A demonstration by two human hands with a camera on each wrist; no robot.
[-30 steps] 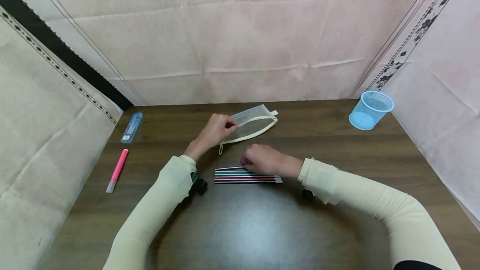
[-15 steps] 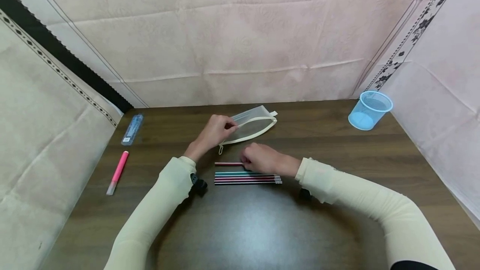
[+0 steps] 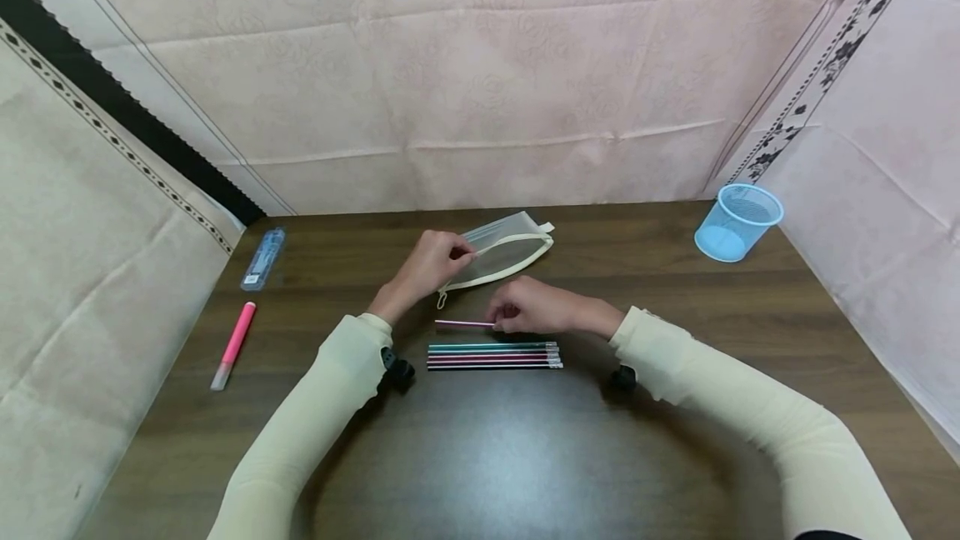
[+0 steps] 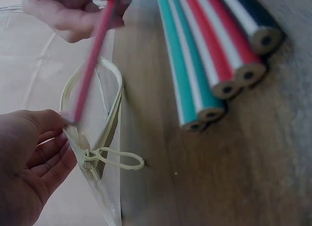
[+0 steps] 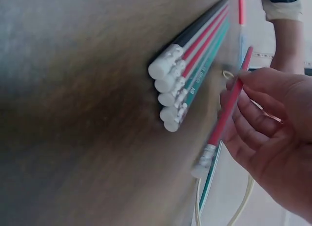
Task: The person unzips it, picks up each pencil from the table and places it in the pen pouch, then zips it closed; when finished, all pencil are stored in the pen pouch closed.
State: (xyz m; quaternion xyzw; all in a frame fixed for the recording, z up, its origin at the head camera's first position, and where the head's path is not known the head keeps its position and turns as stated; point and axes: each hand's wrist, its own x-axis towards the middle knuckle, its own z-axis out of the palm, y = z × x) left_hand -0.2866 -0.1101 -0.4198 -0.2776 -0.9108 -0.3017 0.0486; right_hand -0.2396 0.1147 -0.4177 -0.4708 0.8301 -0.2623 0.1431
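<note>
My left hand (image 3: pixel 433 261) pinches the edge of a translucent zip pouch (image 3: pixel 512 255) with a cream zipper, its mouth spread apart. In the left wrist view the zipper pull (image 4: pixel 122 158) hangs just below the fingers. Between thumb and fingers, my right hand (image 3: pixel 536 307) holds a red pencil (image 5: pixel 226 116) with a white eraser, lifted between the pouch and the other pencils. Seen from the left wrist, its far end (image 4: pixel 75 114) overlaps the pouch's mouth. Several green, red and black pencils (image 3: pixel 491 357) lie side by side on the table, erasers to the right.
On the left of the wooden table (image 3: pixel 480 457) lie a pink marker-like pen (image 3: pixel 237 340) with a grey end and a small blue clear packet (image 3: pixel 264 258). A light blue cup (image 3: pixel 738 223) stands at the back right. Cloth (image 3: pixel 480 90) hangs behind the table.
The right hand has drawn the red pencil away from the row, toward the pouch, and lifted it. The left hand has stayed at the pouch's edge.
</note>
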